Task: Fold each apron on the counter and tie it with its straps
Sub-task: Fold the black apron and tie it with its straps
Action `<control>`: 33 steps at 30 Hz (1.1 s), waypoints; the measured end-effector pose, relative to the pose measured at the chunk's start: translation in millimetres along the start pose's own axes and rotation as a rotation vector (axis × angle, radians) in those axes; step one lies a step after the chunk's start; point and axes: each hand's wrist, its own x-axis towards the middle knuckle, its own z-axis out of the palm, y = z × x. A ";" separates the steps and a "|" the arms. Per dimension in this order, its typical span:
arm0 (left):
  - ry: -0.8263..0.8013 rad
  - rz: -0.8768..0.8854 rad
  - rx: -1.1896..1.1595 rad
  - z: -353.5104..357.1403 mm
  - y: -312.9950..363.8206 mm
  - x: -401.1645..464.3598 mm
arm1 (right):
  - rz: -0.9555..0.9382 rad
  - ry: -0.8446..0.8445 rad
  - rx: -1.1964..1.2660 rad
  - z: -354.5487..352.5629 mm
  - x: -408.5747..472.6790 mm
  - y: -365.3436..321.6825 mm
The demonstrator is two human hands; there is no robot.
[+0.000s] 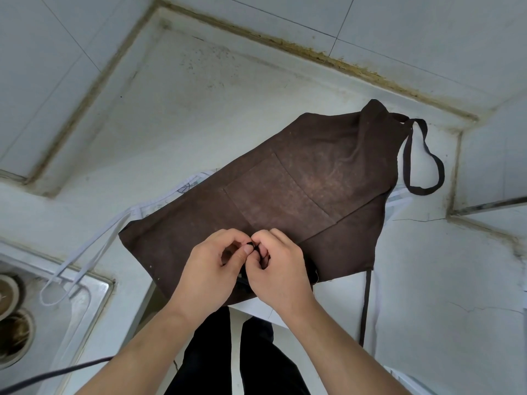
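The brown apron lay spread flat on the pale counter, its long axis running on a slant from the hands away toward the far right, where the bib narrowed into a point near the wall corner. Its neck loop curled out on the counter beyond that end, well to the right of both hands. A patch pocket showed in the middle of the cloth. The near edge of the apron hung just over the counter's front lip, below the hands.

Both hands met over that near edge, knuckles almost touching. The left hand had its fingers curled in, thumb and forefinger pinching a small dark bit of strap. The right hand was curled the same way, fingertips nipping the same strap from the other side.

A second dark strap trailed off the apron's near right corner and dropped past the counter edge, right of the right hand. From under the brown cloth a white apron peeped out, its white straps running left of the left hand onto the rim of a steel sink. Bare counter stretched beyond the hands to the left of the apron and also to the right of it, bounded by tiled walls.
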 end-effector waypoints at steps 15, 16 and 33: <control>-0.006 -0.091 0.003 -11.3 0.6 3.0 | 0.061 -0.217 0.047 -12.0 10.9 13.3; -0.014 -0.092 -0.001 -11.8 0.4 3.0 | 0.059 -0.228 0.039 -13.0 11.4 13.5; -0.023 -0.123 -0.011 -9.8 -0.5 -0.1 | -0.138 -0.004 -0.222 -4.5 -0.9 11.4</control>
